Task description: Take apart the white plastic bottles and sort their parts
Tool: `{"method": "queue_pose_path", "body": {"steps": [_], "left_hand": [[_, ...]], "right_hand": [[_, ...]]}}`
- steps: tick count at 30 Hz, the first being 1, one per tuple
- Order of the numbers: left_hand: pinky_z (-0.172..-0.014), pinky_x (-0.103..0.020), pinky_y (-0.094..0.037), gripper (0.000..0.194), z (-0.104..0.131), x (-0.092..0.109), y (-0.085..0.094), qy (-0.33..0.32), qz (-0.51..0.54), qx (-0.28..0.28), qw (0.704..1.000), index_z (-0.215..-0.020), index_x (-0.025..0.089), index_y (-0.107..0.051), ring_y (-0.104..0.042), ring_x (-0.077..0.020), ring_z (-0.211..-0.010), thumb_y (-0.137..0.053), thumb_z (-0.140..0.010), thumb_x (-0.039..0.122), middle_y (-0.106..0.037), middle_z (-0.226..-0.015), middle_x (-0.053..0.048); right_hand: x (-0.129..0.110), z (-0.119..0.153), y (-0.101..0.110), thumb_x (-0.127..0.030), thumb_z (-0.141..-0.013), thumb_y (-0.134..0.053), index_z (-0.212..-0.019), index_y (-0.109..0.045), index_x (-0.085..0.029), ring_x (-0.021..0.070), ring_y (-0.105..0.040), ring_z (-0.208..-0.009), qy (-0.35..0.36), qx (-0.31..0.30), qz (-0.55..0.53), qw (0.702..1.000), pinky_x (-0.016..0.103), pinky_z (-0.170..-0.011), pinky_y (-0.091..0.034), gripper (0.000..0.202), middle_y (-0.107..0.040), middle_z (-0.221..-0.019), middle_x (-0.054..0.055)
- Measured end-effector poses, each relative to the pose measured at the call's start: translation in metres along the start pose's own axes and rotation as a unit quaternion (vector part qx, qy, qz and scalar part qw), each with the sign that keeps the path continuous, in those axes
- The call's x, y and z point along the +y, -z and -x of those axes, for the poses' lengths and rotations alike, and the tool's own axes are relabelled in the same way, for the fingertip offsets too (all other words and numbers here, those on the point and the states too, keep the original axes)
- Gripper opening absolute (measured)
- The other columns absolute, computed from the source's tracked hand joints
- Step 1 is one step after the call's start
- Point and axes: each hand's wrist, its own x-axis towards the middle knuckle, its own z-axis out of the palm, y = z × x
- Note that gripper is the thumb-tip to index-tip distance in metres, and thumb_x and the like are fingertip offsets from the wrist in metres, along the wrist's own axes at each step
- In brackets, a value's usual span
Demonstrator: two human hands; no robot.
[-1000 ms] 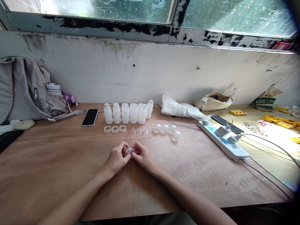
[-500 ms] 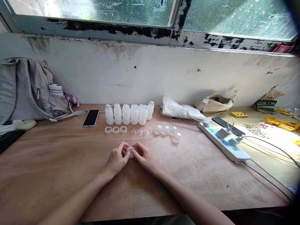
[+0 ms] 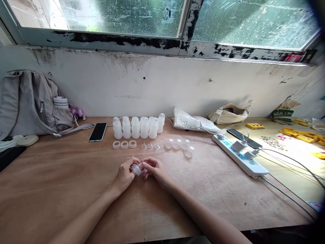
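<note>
- Wooden table: the whole layout is sorted into groups; the work looks partway along, with one piece in hand and plenty of loose parts lying in rows behind it
- Row of translucent bottles: standing upright towards the wall, well apart from the hands; they look like the fullest group, though their tops are too small to tell whether each is complete
- Left hand: fingers curled round the clear ribbed piece, gripping it
- Right hand: thumb and fingertips seem to pinch the same piece at its right end; the piece is tilted between both hands, above the near middle of the table; whether its parts are fully joined cannot be told
- Clear round pieces: four, lying to the right, a pale spot just behind each; unused so far
- Whitish rings: three, flat in front of the bottles; none fitted to anything
- Small stemmed pieces: three, beside the rings; also loose
</note>
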Motion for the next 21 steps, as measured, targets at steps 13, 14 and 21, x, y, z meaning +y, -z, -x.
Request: {"method": "queue_pose_path", "body": {"steps": [13,14,21], "left_hand": [[-0.059,-0.02,-0.039,0.014,-0.0009,-0.0012,-0.0001,-0.013,0.016,-0.02,1.0,-0.082,0.019,-0.055,-0.053,-0.0124,-0.067,-0.045,-0.072,0.015,-0.058,-0.075,0.0],[-0.059,-0.02,-0.039,0.015,-0.0008,-0.0016,-0.0006,-0.006,0.024,-0.019,1.0,-0.085,0.019,-0.054,-0.054,-0.013,-0.069,-0.046,-0.072,0.016,-0.059,-0.077,0.0],[-0.062,-0.024,-0.046,0.031,-0.0019,-0.0093,-0.0034,0.049,0.197,-0.052,0.978,-0.101,0.018,-0.048,-0.057,-0.0165,-0.081,-0.039,-0.072,0.014,-0.058,-0.097,-0.006]], "right_hand": [[0.001,-0.0006,-0.002,-0.039,-0.069,-0.062,-0.073,-0.049,-0.016,0.0073,-0.051,-0.041,0.057,0.005,0.053,0.997,0.02,-0.039,-0.041,0.026,-0.058,-0.063,-0.002],[0.0015,-0.0008,-0.0015,-0.038,-0.069,-0.062,-0.073,-0.049,-0.016,0.0073,-0.051,-0.041,0.059,0.011,0.056,0.997,0.02,-0.039,-0.041,0.026,-0.058,-0.063,-0.002],[0.001,-0.003,0.0039,-0.041,-0.071,-0.059,-0.073,-0.048,-0.017,0.008,-0.05,-0.041,0.075,0.072,0.086,0.991,0.021,-0.04,-0.041,0.026,-0.054,-0.06,-0.004]]}}
